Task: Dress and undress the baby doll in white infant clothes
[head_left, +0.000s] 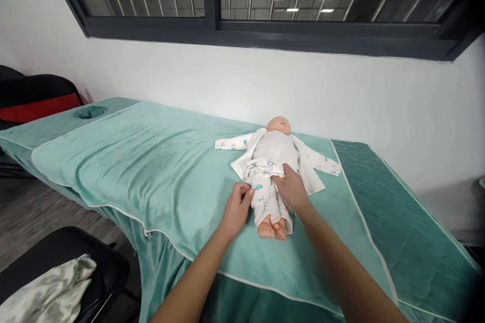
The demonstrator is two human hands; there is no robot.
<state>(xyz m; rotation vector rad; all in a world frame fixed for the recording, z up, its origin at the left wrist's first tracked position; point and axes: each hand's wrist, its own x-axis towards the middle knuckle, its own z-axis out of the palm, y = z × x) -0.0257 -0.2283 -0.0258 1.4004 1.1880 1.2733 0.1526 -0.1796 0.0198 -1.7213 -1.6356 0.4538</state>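
Observation:
A baby doll lies on its back on a green-covered massage bed, feet toward me. It wears patterned white pants, bunched at the waist, with the bare feet showing below the cuffs. Under its body a white patterned jacket is spread open, sleeves stretched out to both sides. My left hand pinches the pants at the left side of the leg. My right hand grips the pants near the waistband on the right, its fingertips partly hidden in the cloth.
The green bed cover has a face hole at the far left. A black chair holding a crumpled patterned cloth stands at the lower left. A black and red chair is behind. Wall and window border the far side.

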